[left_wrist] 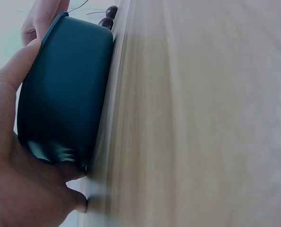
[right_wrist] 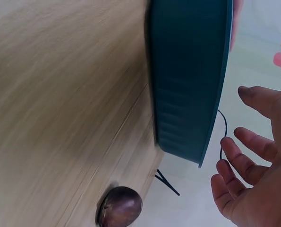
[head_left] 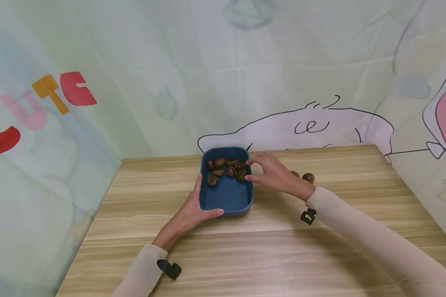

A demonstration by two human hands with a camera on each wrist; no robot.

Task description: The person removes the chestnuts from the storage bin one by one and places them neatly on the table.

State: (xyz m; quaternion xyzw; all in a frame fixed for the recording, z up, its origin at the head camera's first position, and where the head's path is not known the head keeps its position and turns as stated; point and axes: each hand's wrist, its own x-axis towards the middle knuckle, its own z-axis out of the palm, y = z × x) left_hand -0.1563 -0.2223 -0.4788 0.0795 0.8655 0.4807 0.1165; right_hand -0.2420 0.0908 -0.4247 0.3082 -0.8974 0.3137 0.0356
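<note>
A dark blue rectangular box stands on the table, with several brown chestnuts lying mostly in its far half. My left hand holds the box at its near left corner, thumb over the front rim and fingers along the left side. My right hand hovers at the right rim, thumb and fingers spread apart with nothing between them. In the right wrist view its fingers are loosely bent beside the box wall. Two chestnuts lie on the table beyond the right wrist, one partly hidden by the hand.
The wood-grain table meets a printed cloth backdrop along its back edge, close behind the box. Black wrist-worn devices show at both sleeves. Cloth also hangs at the left and right sides.
</note>
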